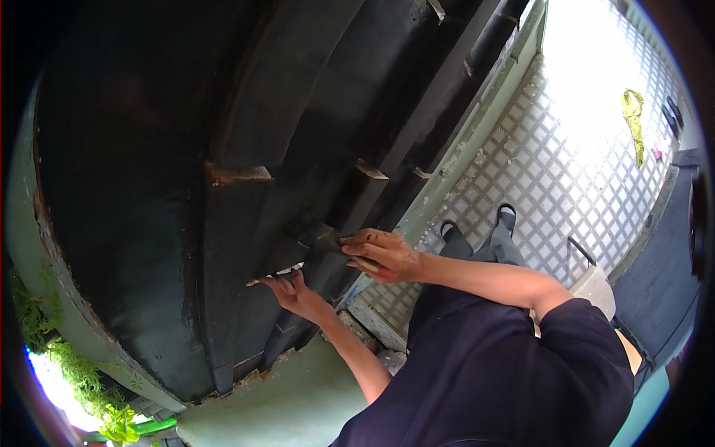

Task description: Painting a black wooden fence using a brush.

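My right hand [385, 254] grips a flat paintbrush [329, 239] by its wooden handle, which has a red end. Its dark bristle end lies against a black-painted, ridged panel [246, 223], apparently wooden. Below and to the left, my left hand [296, 296] has its thumb and fingers apart at a pale, jagged edge [287, 270] in the panel. Nothing clearly shows in its grasp. Farther up, another ridge has a bare, brownish notch [237, 174]. Dark smudges mark the fingers of my right hand.
A pale green frame [463, 156] borders the panel. Beyond it is a patterned tile floor [586, 201], where my feet stand and a yellow cloth [633, 125] lies. A whitish object [595, 293] stands by my right elbow. Green plants [84, 374] grow at the lower left.
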`<state>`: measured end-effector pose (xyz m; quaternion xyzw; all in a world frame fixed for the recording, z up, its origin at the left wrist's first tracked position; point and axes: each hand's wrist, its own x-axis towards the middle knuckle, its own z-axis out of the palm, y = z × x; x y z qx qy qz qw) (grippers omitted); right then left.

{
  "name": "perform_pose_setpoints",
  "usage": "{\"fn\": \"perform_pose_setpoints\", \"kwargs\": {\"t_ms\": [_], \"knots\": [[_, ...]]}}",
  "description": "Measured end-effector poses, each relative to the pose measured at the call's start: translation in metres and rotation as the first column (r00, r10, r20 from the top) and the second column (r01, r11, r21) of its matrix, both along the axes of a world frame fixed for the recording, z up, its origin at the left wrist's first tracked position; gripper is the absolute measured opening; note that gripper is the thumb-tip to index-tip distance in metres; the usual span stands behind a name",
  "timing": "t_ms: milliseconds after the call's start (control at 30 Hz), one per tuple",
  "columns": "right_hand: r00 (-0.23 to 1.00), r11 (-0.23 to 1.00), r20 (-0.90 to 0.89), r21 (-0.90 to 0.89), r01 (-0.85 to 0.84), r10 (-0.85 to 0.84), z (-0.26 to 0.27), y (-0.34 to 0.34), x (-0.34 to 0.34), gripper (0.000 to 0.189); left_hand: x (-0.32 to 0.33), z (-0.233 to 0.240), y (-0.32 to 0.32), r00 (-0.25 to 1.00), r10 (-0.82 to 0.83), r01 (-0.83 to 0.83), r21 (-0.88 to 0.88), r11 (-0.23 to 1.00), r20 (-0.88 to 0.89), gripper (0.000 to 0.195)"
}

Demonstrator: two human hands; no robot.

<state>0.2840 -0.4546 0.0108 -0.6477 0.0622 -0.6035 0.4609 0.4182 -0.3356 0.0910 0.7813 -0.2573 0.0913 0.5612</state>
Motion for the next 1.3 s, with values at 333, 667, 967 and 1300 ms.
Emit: {"fn": "perform_pose_setpoints", "kwargs": {"t_ms": [333, 667, 967, 1300], "knots": [[0.908, 0.874, -0.107, 0.246, 0.419, -0.405, 0.000, -0.059, -0.054, 0.034, 0.000, -0.009, 0.007, 1.000, 0.026, -0.026, -0.021, 0.999, 0.016, 0.080], [0.923, 0.863, -0.112, 0.327, 0.385, -0.369, -0.015, 0.009, 0.007, 0.029, 0.010, -0.011, 0.023, 0.993, -0.103, 0.104, 0.010, 0.995, -0.062, 0.078], [0.977, 0.978, -0.107, 0.083, 0.192, -0.183, -0.002, 0.007, -0.028, 0.027, 0.017, -0.010, 0.032, 0.975, -0.189, 0.192, 0.013, 0.981, -0.119, 0.079], [0.750, 0.616, 0.007, 0.575, 0.539, -0.662, 0.007, -0.128, -0.062, 0.027, 0.011, -0.006, 0.028, 0.989, -0.139, 0.143, 0.086, 0.986, -0.054, 0.077]]}}
